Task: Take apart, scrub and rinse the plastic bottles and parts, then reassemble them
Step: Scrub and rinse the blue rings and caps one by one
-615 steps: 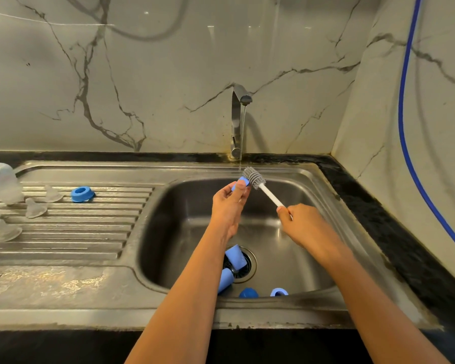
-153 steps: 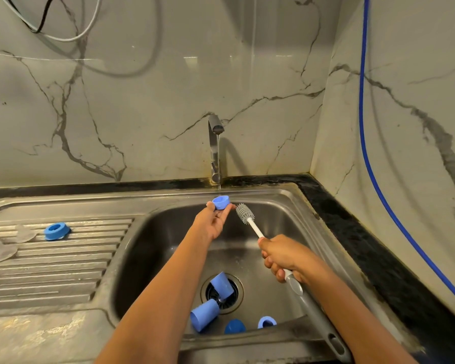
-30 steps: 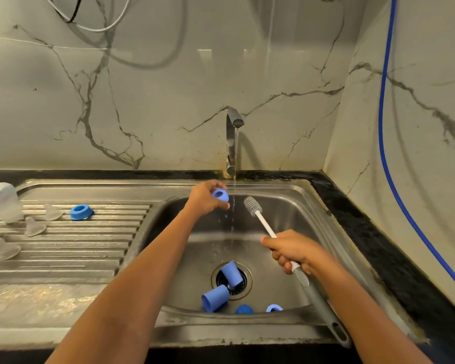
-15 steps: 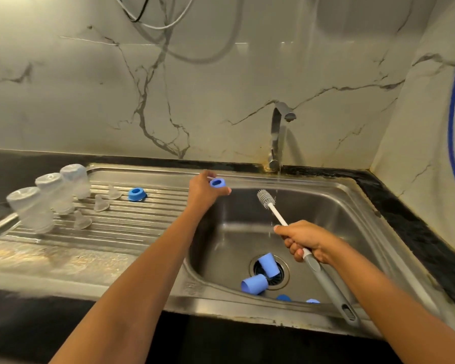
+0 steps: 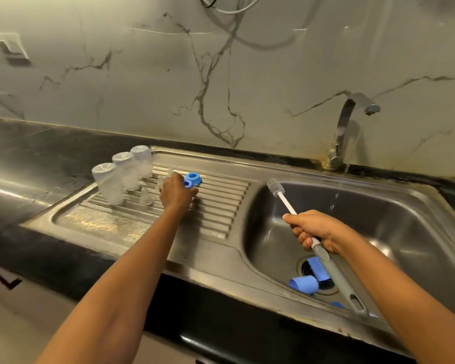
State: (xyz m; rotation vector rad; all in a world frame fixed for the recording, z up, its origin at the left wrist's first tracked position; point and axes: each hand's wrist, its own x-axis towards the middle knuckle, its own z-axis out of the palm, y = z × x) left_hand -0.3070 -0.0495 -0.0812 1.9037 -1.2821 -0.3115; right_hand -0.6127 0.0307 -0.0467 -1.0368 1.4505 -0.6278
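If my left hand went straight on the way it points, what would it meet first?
Probably the blue ring on the drainboard, right ahead of the left hand and the blue part it holds; depth is unclear.

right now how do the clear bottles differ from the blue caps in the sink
The clear bottles are see-through, the blue caps opaque. The clear bottles stand in a row on the drainboard; the blue caps lie on their sides at the drain. Neither is being held.

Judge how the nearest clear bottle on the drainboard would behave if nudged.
The nearest clear bottle probably tips easily: it stands tall and narrow, seemingly mouth-down, on the ribbed drainboard. Empty see-through plastic, it likely feels light.
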